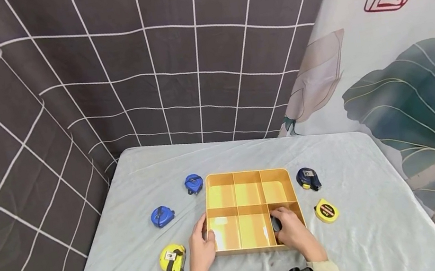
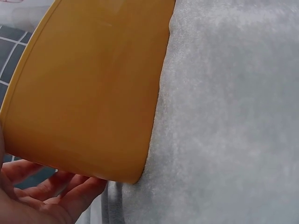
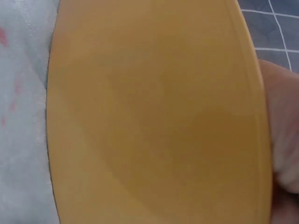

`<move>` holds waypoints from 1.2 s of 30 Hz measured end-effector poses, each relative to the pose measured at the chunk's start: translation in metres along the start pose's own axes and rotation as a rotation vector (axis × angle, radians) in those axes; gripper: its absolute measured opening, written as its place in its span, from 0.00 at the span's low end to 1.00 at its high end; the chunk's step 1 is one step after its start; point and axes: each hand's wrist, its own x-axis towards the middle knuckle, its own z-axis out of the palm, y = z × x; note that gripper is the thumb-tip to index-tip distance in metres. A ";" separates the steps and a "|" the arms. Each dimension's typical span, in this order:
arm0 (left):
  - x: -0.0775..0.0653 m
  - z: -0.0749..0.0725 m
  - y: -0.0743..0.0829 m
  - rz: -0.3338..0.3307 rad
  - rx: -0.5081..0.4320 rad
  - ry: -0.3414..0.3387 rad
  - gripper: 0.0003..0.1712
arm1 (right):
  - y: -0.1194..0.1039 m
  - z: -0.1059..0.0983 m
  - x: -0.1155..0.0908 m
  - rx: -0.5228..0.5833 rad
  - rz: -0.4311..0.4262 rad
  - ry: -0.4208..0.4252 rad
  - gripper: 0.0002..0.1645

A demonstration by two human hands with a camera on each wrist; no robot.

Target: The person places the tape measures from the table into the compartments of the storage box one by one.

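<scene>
A yellow box (image 1: 252,207) with two rows of compartments stands on the cloth-covered table. At its left wall, my left hand (image 1: 203,249) grips the side near the front corner, thumb at the rim; the left wrist view shows those fingers (image 2: 81,193) against the outer wall. My right hand (image 1: 294,232) reaches into the front right compartment and holds a dark tape measure (image 1: 276,223), mostly hidden by the hand. In the right wrist view the box's front wall (image 3: 159,112) covers most of the scene, with part of the right hand (image 3: 284,126) beyond the rim.
Left of the box lie two blue tape measures (image 1: 194,183) and a yellow one with a black strap (image 1: 173,260). To the right are a dark blue tape measure (image 1: 309,179) and another yellow one (image 1: 326,211). A dark gridded curtain (image 1: 173,51) hangs behind the table.
</scene>
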 end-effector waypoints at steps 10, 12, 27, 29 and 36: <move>-0.002 0.002 -0.003 0.011 0.012 0.010 0.29 | 0.001 0.001 -0.001 0.011 0.065 -0.100 0.32; -0.003 0.002 -0.003 0.011 0.011 0.006 0.29 | 0.001 0.001 -0.002 0.004 0.069 -0.111 0.32; 0.000 0.002 -0.003 0.000 0.018 -0.012 0.28 | -0.001 -0.008 -0.006 0.069 0.006 0.025 0.23; 0.000 0.001 -0.002 -0.007 0.013 -0.015 0.28 | 0.000 -0.017 -0.009 0.115 -0.033 0.107 0.20; 0.000 0.001 -0.002 0.006 -0.005 0.022 0.29 | 0.025 -0.047 -0.019 0.250 -0.011 0.435 0.14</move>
